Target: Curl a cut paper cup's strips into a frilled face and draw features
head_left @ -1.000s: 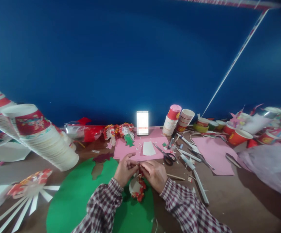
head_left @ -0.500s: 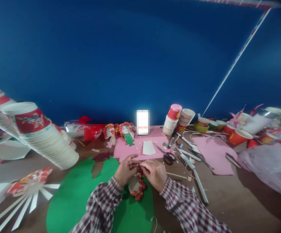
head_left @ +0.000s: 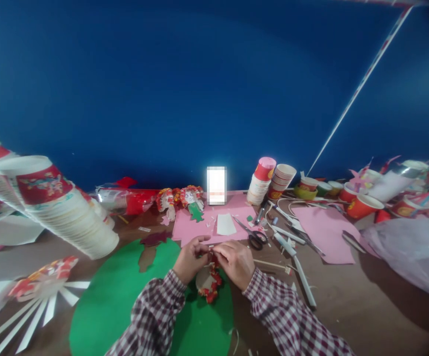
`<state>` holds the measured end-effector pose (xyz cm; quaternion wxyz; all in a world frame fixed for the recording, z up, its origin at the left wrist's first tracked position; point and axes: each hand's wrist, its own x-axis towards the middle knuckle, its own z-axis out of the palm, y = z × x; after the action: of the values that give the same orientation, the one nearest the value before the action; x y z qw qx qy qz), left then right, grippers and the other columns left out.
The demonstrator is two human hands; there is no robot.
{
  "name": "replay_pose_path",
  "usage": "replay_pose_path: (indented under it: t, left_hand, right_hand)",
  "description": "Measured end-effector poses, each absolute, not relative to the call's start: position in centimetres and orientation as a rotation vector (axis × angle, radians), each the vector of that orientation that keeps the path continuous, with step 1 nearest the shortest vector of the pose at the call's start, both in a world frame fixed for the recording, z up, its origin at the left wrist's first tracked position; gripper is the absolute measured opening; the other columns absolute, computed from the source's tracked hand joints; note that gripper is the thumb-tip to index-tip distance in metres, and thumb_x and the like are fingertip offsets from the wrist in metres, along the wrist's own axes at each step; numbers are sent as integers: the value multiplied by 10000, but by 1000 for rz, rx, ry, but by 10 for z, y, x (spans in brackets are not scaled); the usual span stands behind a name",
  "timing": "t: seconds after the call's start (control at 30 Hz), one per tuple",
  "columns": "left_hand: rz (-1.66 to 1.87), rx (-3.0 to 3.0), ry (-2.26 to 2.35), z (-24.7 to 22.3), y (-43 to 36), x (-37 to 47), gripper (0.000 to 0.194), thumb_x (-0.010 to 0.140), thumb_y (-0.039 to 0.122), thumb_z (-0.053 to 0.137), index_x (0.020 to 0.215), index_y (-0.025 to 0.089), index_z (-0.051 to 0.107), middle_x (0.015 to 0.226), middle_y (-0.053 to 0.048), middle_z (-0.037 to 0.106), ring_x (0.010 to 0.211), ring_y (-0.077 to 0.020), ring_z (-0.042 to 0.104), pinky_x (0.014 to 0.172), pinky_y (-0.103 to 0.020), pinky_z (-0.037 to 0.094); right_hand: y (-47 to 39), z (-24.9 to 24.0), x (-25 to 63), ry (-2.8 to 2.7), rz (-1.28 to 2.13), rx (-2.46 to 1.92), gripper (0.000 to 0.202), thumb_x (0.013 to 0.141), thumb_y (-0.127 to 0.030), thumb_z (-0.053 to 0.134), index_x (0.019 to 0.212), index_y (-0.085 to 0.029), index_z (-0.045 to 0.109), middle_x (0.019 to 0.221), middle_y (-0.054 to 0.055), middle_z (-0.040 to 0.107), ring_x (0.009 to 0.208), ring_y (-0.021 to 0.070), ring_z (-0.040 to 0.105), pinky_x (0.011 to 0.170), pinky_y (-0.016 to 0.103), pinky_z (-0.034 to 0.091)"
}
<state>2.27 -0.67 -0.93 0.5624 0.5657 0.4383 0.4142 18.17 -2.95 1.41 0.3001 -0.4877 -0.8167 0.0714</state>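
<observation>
One left hand point(head_left: 191, 261) and one right hand point(head_left: 235, 263), grip narrow on red-frilled paper piece point(head_left: 206, 283), nested cups point(head_left: 258, 190) beyond.

No lettering is readable; the yellow mark point(head_left: 352, 205) on the orange-red cup point(head_left: 366, 206) is too blurred to decipher.

We have a brown desk point(head_left: 363, 306) before us, with a big green sheet point(head_left: 103, 306) lying at its near side. Beyond that we see pink paper point(head_left: 185, 225); to the left rests a cup stack point(head_left: 75, 220), and to the right, another pink sheet point(head_left: 323, 232) and some crumpled plastic point(head_left: 403, 252).
</observation>
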Motion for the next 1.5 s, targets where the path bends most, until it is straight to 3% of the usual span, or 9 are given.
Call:
replay_pose_path:
  t: [0.27,0.6,0.93,1.03,1.27,1.5]
  left_hand:
    - [992,1353,1098,-1,-8,23,423,710,324,570,1050,86,488,474,83,452,456,-61,421,477,-182,343]
    - [1020,1319,1094,-1,-8,23,472,688,316,601,1081,95,459,503,63,528,467,-75,461,484,-194,366]
    - [993,1243,1030,-5,-7,22,522,646,279,650,1091,101,442,738,-50,662,668,-141,589,627,-250,450]
    - [1009,1279,1042,-6,-5,21,544,636,248,652,1114,119,427,746,-41,642,715,-153,601,670,-269,466]
    - [998,1346,1084,-7,-5,19,563,630,216,631,1144,182,404,886,-6,476,587,-64,568,552,-210,474]
    - [957,1247,984,-11,-6,24,548,628,218,634,1124,151,411,810,-9,560,721,-121,589,693,-278,488]
  right_hand:
    - [-31,13,181,-2214,168,-1301,135,833,-190,465,860,-206,597,807,24,624,799,142,535,722,233,382]
    - [-31,16,181,-2212,183,-1355,170,868,-289,430,915,-228,582,836,9,636,784,128,558,688,218,371]
    - [-30,12,182,-2167,224,-1352,139,842,-247,463,935,-214,561,857,20,623,815,149,544,707,242,370]
    - [-30,11,182,-2162,257,-1325,134,822,-256,491,931,-201,547,849,25,620,807,154,547,695,239,379]
    - [-30,14,181,-2210,229,-1276,116,834,-220,473,891,-206,573,841,22,629,803,139,552,703,234,388]
    - [-30,15,181,-2142,277,-1262,131,812,-166,485,877,-206,591,843,28,624,814,152,545,727,249,399]
